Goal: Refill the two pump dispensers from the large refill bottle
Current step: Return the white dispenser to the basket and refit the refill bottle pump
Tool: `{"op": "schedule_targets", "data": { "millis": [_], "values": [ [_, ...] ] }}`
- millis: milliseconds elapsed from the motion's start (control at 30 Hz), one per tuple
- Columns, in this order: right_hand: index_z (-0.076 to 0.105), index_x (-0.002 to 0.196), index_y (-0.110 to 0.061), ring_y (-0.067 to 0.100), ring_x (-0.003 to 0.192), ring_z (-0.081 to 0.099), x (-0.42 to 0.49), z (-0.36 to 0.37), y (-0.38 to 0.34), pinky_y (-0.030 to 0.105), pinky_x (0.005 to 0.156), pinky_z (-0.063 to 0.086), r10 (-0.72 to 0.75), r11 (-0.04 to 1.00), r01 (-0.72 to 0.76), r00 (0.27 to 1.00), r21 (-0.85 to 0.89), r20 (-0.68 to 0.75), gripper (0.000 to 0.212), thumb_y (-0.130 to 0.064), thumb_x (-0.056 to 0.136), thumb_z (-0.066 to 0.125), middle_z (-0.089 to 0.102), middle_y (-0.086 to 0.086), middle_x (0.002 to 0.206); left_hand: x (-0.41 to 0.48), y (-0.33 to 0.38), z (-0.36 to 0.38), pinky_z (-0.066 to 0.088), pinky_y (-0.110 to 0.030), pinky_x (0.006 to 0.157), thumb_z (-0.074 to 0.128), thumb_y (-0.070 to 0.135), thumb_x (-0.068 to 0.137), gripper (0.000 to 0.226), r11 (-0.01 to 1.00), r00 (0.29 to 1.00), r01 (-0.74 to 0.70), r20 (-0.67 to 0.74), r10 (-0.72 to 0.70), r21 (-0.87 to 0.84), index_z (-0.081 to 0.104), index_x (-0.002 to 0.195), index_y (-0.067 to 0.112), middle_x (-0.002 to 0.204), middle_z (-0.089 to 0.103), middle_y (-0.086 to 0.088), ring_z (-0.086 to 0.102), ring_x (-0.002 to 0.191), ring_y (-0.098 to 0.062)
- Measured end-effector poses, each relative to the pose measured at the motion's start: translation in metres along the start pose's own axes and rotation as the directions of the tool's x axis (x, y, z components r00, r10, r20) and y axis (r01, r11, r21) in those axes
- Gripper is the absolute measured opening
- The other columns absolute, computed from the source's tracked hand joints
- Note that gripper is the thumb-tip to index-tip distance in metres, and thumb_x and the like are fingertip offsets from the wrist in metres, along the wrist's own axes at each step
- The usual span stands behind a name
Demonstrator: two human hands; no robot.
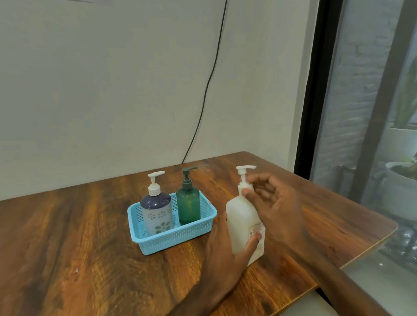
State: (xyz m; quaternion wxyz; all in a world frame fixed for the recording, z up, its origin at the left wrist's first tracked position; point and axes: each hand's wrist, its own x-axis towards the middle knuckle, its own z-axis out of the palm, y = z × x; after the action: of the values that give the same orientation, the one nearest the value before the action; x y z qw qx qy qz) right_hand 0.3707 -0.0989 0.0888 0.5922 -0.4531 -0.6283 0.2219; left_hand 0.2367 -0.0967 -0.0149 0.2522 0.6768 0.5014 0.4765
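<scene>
Refill at its opening step, by the look of it: left grip (pixel 222 252) wraps the lower body of the large refill bottle (pixel 239 220), upright on the tabletop (pixel 84 242), long axis vertical. Right grip (pixel 276 210) pinches its pump collar (pixel 243 186) just above the left grip, prob. to unscrew it. Floral dispenser (pixel 156 211) & green dispenser (pixel 188 204) stand upright in a blue basket (pixel 174 238), beyond & left of the left grip, the nearer one. Count: 1 refill bottle, 2 dispensers, 1 basket; all 3 pumps on.
</scene>
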Motion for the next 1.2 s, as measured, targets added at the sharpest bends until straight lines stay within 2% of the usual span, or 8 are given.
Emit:
{"op": "schedule_targets", "data": {
  "millis": [233, 367, 533, 667, 767, 900, 1033, 1200],
  "values": [
    [0.062, 0.112, -0.025, 0.000, 0.107, 0.068, -0.013, -0.003, 0.002, 0.030, 0.090, 0.059, -0.001, 0.999, 0.002, 1.000, 0.049, -0.018, 0.034, -0.018, 0.084, 0.079, 0.069, -0.011, 0.119, -0.002, 0.004, -0.001, 0.050, -0.037, 0.111, 0.058, 0.089, 0.078, 0.090, 1.000, 1.000, 0.004, 0.011, -0.004, 0.013, 0.025, 0.152, 0.051, 0.147, 0.045, 0.030, 0.048, 0.133, 0.003],
    [0.059, 0.112, -0.032, -0.003, 0.107, 0.065, -0.012, -0.003, 0.004, 0.023, 0.090, 0.058, -0.037, 0.994, 0.034, 0.999, -0.100, -0.021, 0.038, -0.028, 0.081, 0.081, 0.067, -0.017, 0.119, -0.002, 0.006, -0.004, 0.051, -0.037, 0.110, 0.061, 0.086, 0.079, 0.086, 1.000, 1.000, -0.004, 0.010, 0.004, -0.006, 0.028, 0.151, 0.052, 0.146, 0.047, 0.031, 0.050, 0.133, 0.004],
    [0.058, 0.111, -0.024, 0.003, 0.109, 0.068, -0.003, -0.004, 0.007, 0.035, 0.090, 0.060, 0.022, 1.000, -0.022, 1.000, 0.011, 0.003, 0.040, -0.023, 0.079, 0.083, 0.068, -0.009, 0.123, -0.002, 0.015, -0.014, 0.049, -0.033, 0.109, 0.061, 0.088, 0.075, 0.082, 1.000, 0.999, -0.015, 0.036, 0.015, 0.006, 0.023, 0.142, 0.062, 0.138, 0.043, 0.038, 0.047, 0.130, 0.004],
    [0.053, 0.118, -0.020, 0.002, 0.110, 0.068, -0.003, -0.009, 0.009, 0.037, 0.092, 0.059, -0.007, 0.996, 0.004, 0.999, 0.085, 0.034, 0.049, -0.025, 0.079, 0.083, 0.068, -0.009, 0.123, 0.001, 0.033, -0.033, 0.050, -0.016, 0.096, 0.056, 0.082, 0.082, 0.076, 0.994, 0.997, -0.053, -0.056, 0.047, -0.101, 0.029, 0.147, 0.052, 0.147, 0.041, 0.029, 0.047, 0.129, 0.010],
    [0.046, 0.129, -0.023, 0.001, 0.117, 0.063, -0.012, -0.012, 0.015, 0.035, 0.098, 0.056, -0.017, 0.992, 0.006, 0.996, 0.130, 0.087, 0.067, -0.034, 0.075, 0.084, 0.064, -0.012, 0.130, 0.013, 0.056, -0.047, 0.049, -0.006, 0.086, 0.054, 0.075, 0.087, 0.066, 0.984, 0.981, -0.130, -0.160, 0.110, -0.123, 0.041, 0.144, 0.045, 0.139, 0.049, 0.031, 0.049, 0.127, 0.013],
    [0.036, 0.138, -0.044, 0.002, 0.123, 0.056, -0.025, -0.007, 0.027, 0.034, 0.096, 0.056, 0.034, 0.999, -0.033, 0.986, -0.008, 0.164, 0.096, -0.073, 0.057, 0.079, 0.052, -0.020, 0.140, 0.032, 0.075, -0.053, 0.048, -0.013, 0.093, 0.070, 0.053, 0.091, 0.051, 0.988, 0.988, -0.149, -0.048, 0.147, -0.045, 0.050, 0.137, 0.046, 0.129, 0.056, 0.034, 0.055, 0.121, 0.009],
    [0.042, 0.135, -0.044, 0.005, 0.118, 0.057, -0.027, -0.005, 0.040, 0.040, 0.093, 0.058, 0.062, 0.996, -0.051, 0.984, -0.071, 0.167, 0.083, -0.067, 0.064, 0.078, 0.056, -0.021, 0.132, 0.045, 0.075, -0.053, 0.055, -0.015, 0.091, 0.082, 0.042, 0.085, 0.048, 0.981, 0.982, -0.187, -0.027, 0.189, 0.045, 0.064, 0.129, 0.037, 0.119, 0.068, 0.023, 0.063, 0.108, 0.005],
    [0.047, 0.132, -0.042, -0.005, 0.111, 0.059, -0.026, -0.007, 0.043, 0.028, 0.089, 0.057, 0.057, 0.998, -0.050, 0.982, -0.045, 0.182, 0.070, -0.053, 0.072, 0.081, 0.058, -0.026, 0.126, 0.060, 0.079, -0.054, 0.055, -0.011, 0.077, 0.089, 0.049, 0.074, 0.047, 0.977, 0.978, -0.199, -0.051, 0.203, 0.071, 0.074, 0.115, 0.032, 0.102, 0.074, 0.022, 0.068, 0.094, 0.006]
  ]
}}
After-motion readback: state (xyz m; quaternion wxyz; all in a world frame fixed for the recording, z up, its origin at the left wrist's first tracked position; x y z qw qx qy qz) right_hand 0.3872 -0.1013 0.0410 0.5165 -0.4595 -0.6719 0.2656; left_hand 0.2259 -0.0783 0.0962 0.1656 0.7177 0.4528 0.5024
